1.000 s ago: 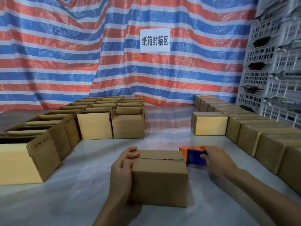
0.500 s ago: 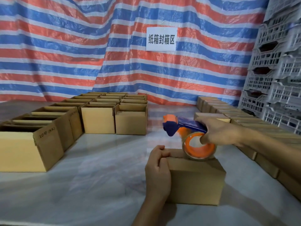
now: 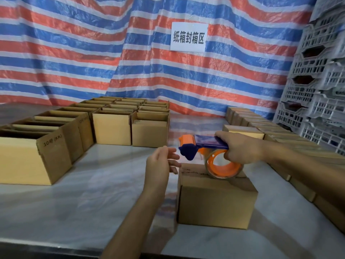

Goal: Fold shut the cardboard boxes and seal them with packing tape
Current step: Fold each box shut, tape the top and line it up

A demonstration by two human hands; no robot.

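A small cardboard box (image 3: 214,200) with its top flaps folded down stands on the table in front of me. My right hand (image 3: 240,147) grips the blue handle of an orange and blue tape dispenser (image 3: 203,148), held above the box with its tape roll (image 3: 224,166) just over the top seam. My left hand (image 3: 161,162) hovers beside the box's left top edge with fingers loosely extended toward the dispenser's blue head, holding nothing.
Rows of open-topped boxes (image 3: 112,128) fill the left and back of the white table (image 3: 74,202). A line of closed boxes (image 3: 280,139) runs along the right side. Stacked grey plastic crates (image 3: 321,81) rise at the right. A striped tarp (image 3: 93,43) hangs behind.
My left hand has let go of the box's corner and lifted toward the dispenser's head. The dispenser stays above the box in my right hand.
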